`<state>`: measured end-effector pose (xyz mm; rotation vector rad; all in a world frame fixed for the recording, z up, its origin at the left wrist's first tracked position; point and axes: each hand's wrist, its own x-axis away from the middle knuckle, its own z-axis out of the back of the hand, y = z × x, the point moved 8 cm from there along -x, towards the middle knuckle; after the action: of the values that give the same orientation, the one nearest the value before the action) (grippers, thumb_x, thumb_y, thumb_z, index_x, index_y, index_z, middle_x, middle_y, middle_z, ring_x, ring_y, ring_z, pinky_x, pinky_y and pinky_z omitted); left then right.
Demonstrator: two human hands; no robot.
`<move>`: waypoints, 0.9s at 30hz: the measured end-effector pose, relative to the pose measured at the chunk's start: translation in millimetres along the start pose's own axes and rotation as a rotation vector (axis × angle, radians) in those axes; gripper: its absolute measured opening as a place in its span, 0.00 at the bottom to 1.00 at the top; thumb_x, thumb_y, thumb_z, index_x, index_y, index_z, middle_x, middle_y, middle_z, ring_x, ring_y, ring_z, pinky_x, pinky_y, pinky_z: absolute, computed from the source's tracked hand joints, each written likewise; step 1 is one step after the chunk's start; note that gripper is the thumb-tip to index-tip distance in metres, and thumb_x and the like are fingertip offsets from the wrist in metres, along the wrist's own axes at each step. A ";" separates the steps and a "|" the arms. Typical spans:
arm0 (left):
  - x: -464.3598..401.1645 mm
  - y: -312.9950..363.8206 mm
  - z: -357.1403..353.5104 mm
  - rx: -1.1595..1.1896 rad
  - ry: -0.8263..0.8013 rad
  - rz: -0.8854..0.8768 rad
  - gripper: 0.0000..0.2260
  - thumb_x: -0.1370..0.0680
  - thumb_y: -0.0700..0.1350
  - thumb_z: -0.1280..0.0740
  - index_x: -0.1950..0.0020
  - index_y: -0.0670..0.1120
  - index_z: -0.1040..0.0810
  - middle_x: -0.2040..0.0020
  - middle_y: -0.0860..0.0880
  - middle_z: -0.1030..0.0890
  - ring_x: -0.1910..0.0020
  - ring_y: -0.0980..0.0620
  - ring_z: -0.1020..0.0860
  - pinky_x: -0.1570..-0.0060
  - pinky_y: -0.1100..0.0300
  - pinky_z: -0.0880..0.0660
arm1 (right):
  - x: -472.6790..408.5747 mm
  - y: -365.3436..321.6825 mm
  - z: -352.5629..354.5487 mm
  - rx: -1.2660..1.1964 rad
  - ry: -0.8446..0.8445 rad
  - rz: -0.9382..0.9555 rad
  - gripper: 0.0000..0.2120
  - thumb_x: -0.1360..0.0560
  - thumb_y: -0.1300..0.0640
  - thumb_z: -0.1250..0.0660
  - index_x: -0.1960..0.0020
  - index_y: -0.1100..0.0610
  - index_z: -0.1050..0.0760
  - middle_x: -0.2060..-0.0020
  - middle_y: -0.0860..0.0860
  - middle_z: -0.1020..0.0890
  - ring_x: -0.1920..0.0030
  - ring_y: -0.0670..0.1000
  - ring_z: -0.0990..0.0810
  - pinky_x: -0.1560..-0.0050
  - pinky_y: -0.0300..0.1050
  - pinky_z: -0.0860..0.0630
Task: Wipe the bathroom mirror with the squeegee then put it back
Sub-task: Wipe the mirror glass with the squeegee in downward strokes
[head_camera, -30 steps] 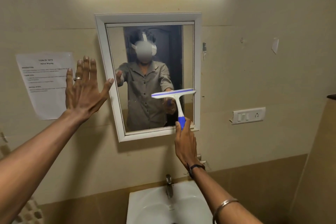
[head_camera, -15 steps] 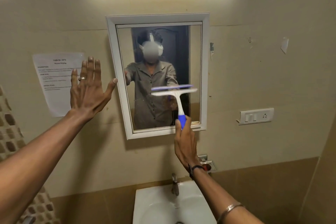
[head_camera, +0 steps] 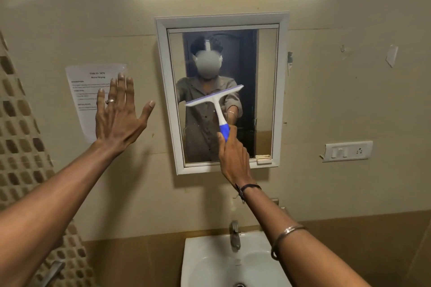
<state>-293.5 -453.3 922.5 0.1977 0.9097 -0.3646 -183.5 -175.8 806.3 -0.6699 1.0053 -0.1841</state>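
Head view: The right hand [head_camera: 233, 158] grips the blue lower handle of the white plastic squeegee [head_camera: 215, 102], fingers closed around it. The blade lies tilted across the middle of the white-framed rectangular wall mirror [head_camera: 163, 91]. The left hand [head_camera: 119, 114] is raised left of the mirror, fingers spread and empty, before a printed paper sheet [head_camera: 81, 91].

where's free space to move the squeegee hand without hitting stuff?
Free: bare wall between mirror frame and switch plate, and wall below the mirror above the tap. Crowded: mirror's left edge, where the open left hand is raised before the taped paper. Right hand holds the squeegee.
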 end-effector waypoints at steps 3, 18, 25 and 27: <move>3.8 -7.0 -3.9 -0.012 -0.014 0.019 0.40 0.16 0.69 0.54 0.12 0.44 0.54 0.11 0.44 0.53 0.12 0.44 0.52 0.16 0.42 0.58 | 22.1 21.7 -5.7 -0.046 -0.038 0.013 0.14 0.17 0.43 0.45 0.35 0.48 0.38 0.68 0.44 0.27 0.74 0.45 0.26 0.75 0.31 0.32; 13.5 1.9 -11.0 0.000 -0.032 0.027 0.40 0.15 0.68 0.54 0.12 0.43 0.53 0.11 0.42 0.51 0.12 0.43 0.50 0.16 0.40 0.55 | 23.8 -4.3 10.6 0.062 -0.024 0.132 0.16 0.16 0.44 0.47 0.34 0.52 0.37 0.65 0.49 0.24 0.74 0.47 0.27 0.76 0.41 0.27; 13.9 1.9 -7.6 0.004 -0.030 0.033 0.40 0.15 0.68 0.53 0.12 0.43 0.54 0.11 0.44 0.52 0.12 0.44 0.52 0.15 0.42 0.56 | 3.3 -24.3 -6.7 0.126 -0.042 0.106 0.21 0.16 0.44 0.48 0.29 0.56 0.38 0.63 0.50 0.24 0.70 0.48 0.25 0.74 0.36 0.37; 14.6 -2.2 -8.0 0.000 -0.034 0.039 0.40 0.16 0.68 0.54 0.12 0.44 0.54 0.11 0.44 0.52 0.12 0.44 0.52 0.15 0.42 0.57 | 13.9 -19.6 -12.9 0.074 -0.056 0.088 0.20 0.16 0.45 0.48 0.29 0.55 0.39 0.64 0.51 0.23 0.71 0.47 0.25 0.74 0.41 0.28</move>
<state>-292.1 -456.1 906.0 0.2086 0.8711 -0.3308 -183.6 -202.9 803.3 -0.5598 0.9674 -0.1242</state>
